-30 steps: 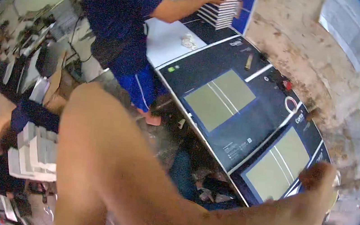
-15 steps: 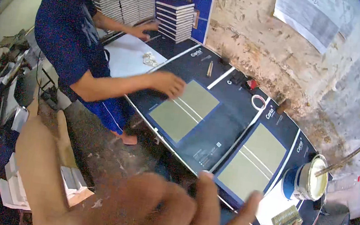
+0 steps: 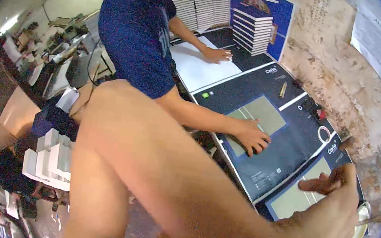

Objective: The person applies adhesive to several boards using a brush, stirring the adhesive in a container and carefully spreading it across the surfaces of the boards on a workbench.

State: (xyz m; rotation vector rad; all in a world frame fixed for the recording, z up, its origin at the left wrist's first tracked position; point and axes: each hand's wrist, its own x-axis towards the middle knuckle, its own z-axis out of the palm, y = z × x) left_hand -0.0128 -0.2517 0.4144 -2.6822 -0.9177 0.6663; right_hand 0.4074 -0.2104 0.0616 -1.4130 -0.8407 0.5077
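Note:
My left arm stretches across the view, and my left hand (image 3: 328,204) hangs over the nearer khaki panel with a dark blue border (image 3: 292,204). Its fingers are bent and apart, with nothing visible between them. The hand and wrist cover part of that panel. Beside the hand, at the right, shows the rim of a pale bucket (image 3: 361,228) with a stick in it. My right hand is not in view. A co-worker's hand (image 3: 251,135) lies on the farther khaki panel (image 3: 268,114), fingers spread over its near edge.
The co-worker's other hand rests by a white sheet (image 3: 193,64). Along the wall side stand a stack of dark-covered, book-like blocks (image 3: 252,31), a tape roll (image 3: 324,134) and a slim yellowish tool (image 3: 283,89). White blocks (image 3: 50,163) are piled at left.
The view has swung left. My left hand has moved from low in front to over the nearer panel. The right hand with its brush has left the view. The co-worker's hand now rests on the panel.

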